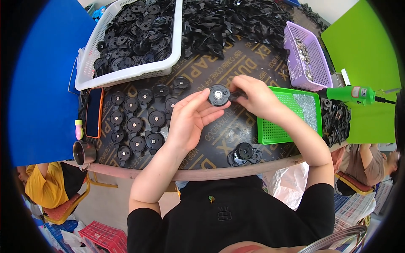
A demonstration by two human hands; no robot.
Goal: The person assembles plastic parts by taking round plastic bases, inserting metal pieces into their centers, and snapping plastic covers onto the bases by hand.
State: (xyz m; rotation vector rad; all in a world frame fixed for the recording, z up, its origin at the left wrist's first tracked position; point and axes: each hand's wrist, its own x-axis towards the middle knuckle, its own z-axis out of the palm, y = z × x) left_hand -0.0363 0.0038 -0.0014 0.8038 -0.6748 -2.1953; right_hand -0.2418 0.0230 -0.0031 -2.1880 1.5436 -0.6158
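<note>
Dark printed surface [230,141], backed by a blue panel [50,84] and a green panel [367,55], with work shown partly complete. One black disc [219,95] with a bright metal centre is held up, clear of the surface, clamped between the thumb and fingers of the left hand [190,120]. By the right hand [258,96], a dark part beside the disc is pinched between closed fingers; whether it is joined to the disc cannot be told.

Left of the fingers, discs [135,125] are laid out in loose rows, most with a pale centre; these are judged to have been brought to the same stage or further. Nearer the body than the fingers, a small cluster [244,154] is stacked apart, its stage unclear.

Much appears to be left: beyond the fingers to the left, a white basket [177,50] is heaped with discs, and straight beyond, a pile [236,21] of black pieces is spread. To the right, small metal pieces are held in a purple basket [314,84] and silvery bits in a green tray [274,138].
</note>
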